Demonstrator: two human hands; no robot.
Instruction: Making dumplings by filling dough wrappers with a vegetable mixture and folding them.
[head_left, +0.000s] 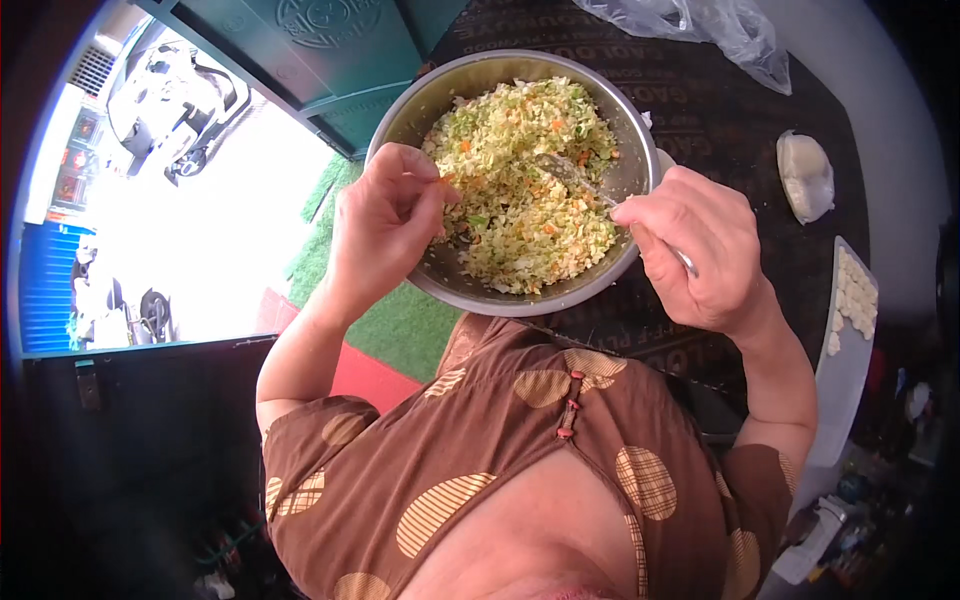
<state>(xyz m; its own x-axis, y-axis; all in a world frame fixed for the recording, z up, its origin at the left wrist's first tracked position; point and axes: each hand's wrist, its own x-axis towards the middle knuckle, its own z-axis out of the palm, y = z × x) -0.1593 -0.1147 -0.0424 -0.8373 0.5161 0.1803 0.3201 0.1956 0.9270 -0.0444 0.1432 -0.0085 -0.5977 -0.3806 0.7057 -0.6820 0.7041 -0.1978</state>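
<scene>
A steel bowl [432, 100] sits at the near edge of a dark table, filled with chopped green and pale vegetables flecked with orange [520, 180]. My left hand [385, 225] rests on the bowl's near-left rim, thumb and fingertips pinched over the mix; whether it holds a bit of it I cannot tell. My right hand [700, 250] is closed around the handle of a metal spoon [570, 175], whose head lies in the vegetables near the bowl's middle.
A dark table [720, 120] carries a crumpled clear plastic bag [720, 30] at the far edge, a white lump of dough in plastic [805, 175] on the right, and a white tray with several small pale pieces [855, 300]. Green mat and red floor lie below left.
</scene>
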